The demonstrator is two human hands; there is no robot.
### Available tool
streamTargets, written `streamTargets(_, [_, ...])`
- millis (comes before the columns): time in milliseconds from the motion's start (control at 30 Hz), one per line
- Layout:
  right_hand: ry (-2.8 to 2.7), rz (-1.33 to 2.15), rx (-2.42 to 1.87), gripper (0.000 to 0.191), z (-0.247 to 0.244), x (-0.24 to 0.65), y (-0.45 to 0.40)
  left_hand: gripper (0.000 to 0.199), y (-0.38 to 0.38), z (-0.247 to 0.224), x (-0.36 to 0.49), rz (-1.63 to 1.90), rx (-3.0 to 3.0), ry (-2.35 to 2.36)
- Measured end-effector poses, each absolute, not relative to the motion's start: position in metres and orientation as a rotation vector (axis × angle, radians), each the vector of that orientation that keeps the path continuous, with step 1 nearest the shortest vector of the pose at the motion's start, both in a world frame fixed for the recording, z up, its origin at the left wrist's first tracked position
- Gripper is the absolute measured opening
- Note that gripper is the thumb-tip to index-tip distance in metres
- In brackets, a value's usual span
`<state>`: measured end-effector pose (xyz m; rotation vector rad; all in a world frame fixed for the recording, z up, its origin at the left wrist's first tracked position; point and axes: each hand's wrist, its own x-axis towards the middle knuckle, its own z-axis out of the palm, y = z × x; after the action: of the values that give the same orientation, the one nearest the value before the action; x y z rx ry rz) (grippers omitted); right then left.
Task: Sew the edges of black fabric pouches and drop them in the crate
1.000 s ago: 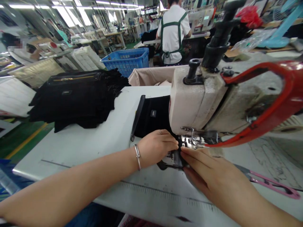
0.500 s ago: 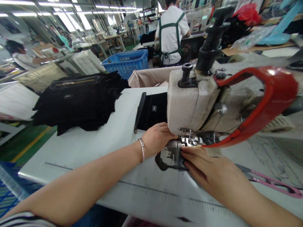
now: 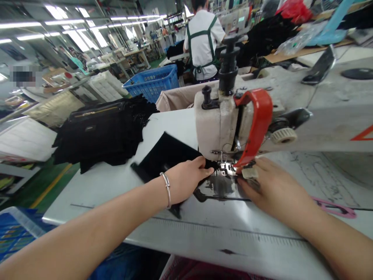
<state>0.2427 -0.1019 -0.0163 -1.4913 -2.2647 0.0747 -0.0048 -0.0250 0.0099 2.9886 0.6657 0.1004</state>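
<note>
A sewing workshop, shown by sewing machines [image 3: 214,124], worktables [image 3: 116,217] and stacked black fabric [image 3: 101,130].

Showed a blue openwork plastic basket [image 3: 155,83] near a person in a white shirt and green apron [image 3: 202,41], seen from behind. Had a crumpled red plastic bag [image 3: 296,11] near a light-blue stand [image 3: 328,37] at upper right.

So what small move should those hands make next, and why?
Perhaps the left hand should turn the black piece straighter beside the presser foot: it lies slanted on the table, one corner poking out below the wrist, and the fingers are at its edge near the foot.
</note>
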Motion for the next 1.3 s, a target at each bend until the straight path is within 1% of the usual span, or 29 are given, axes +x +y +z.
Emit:
streamTargets(100, [-2.264,0.157,-1.483,0.016,-0.014,0.244,-0.100,0.034,-0.034,0.014,-0.003,-0.015,2.960,0.606])
streamTargets(200, [-2.245,0.131,-1.497,0.020,-0.014,0.245,-0.097,0.032,-0.033,0.007,-0.008,0.151,2.891,0.573])
streamTargets(300, [-2.254,0.097,-1.523,0.014,-0.016,0.245,-0.096,0.034,-0.026,-0.003,-0.016,0.266,2.807,0.492])
streamTargets(367, [-2.271,0.124,-1.503,0.014,-0.018,0.245,-0.096,0.035,-0.026,-0.006,-0.018,0.292,2.768,0.465])
streamTargets(433, [-2.225,0.131,-1.479,0.014,-0.021,0.244,-0.097,0.035,-0.033,-0.007,-0.015,0.312,2.750,0.511])
streamTargets(567, [-2.121,0.004,-1.489,0.014,-0.025,0.241,-0.100,0.035,-0.067,-0.008,0.001,0.441,2.762,0.795])
streamTargets(667, [-2.199,-0.056,-1.329,0.017,-0.026,0.238,-0.105,0.036,-0.088,-0.009,0.011,0.486,2.795,0.877])
streamTargets(767, [-2.322,0.009,-1.088,0.023,-0.025,0.235,-0.112,0.034,-0.091,-0.010,0.013,0.498,2.814,0.862])
streamTargets(900, [-2.407,0.088,-1.087,0.026,-0.024,0.231,-0.117,0.032,-0.072,-0.012,0.011,0.534,2.827,0.849])
streamTargets(967, [-2.391,0.166,-1.092,0.027,-0.020,0.232,-0.116,0.031,-0.063,-0.009,0.009,0.512,2.841,0.815])
streamTargets(1067, [-2.377,0.508,-1.022,0.025,-0.011,0.235,-0.117,0.033,-0.069,0.004,0.003,0.330,2.808,0.785])
streamTargets(1167, [-2.456,0.879,-0.899,0.022,-0.001,0.238,-0.121,0.046,-0.101,0.025,-0.003,0.122,2.716,0.723])
streamTargets(1233, [-2.541,0.989,-0.837,0.022,0.003,0.239,-0.124,0.058,-0.128,0.035,-0.005,0.088,2.693,0.702])
streamTargets(1300, [-2.599,1.028,-0.809,0.025,0.005,0.239,-0.126,0.061,-0.149,0.037,-0.005,0.097,2.694,0.768])
